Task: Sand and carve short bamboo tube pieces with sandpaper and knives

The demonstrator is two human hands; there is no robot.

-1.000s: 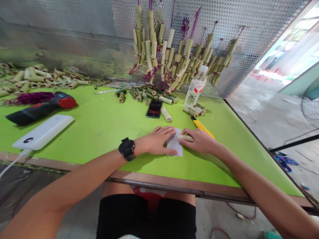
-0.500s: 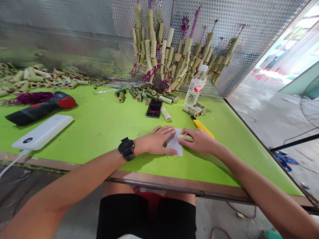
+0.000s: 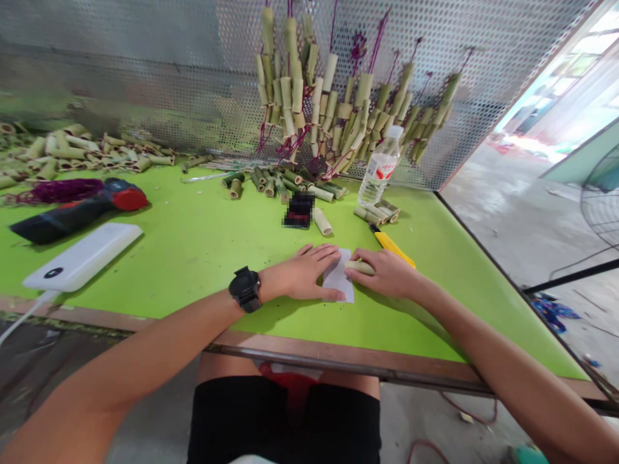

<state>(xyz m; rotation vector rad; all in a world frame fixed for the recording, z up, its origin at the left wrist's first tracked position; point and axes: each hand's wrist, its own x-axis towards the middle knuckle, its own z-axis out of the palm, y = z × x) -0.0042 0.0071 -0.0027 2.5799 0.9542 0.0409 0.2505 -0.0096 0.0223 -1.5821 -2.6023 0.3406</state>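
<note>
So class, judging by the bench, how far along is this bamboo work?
Done: strung bamboo bundles hang on the mesh. In hand: the left hand presses a paper flat while the right hand holds one bamboo piece on it. Left: loose pieces lie piled on the table.

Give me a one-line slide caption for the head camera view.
Left hand flat on a paper, right hand pressing a bamboo piece on a green table.

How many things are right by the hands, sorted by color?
White: 1, the paper sheet under the left hand.
Tan: 1, the bamboo piece under the right hand.
Yellow: 1, the utility knife behind the right hand.
Black: 1, the wristwatch.
Total: 4
</note>
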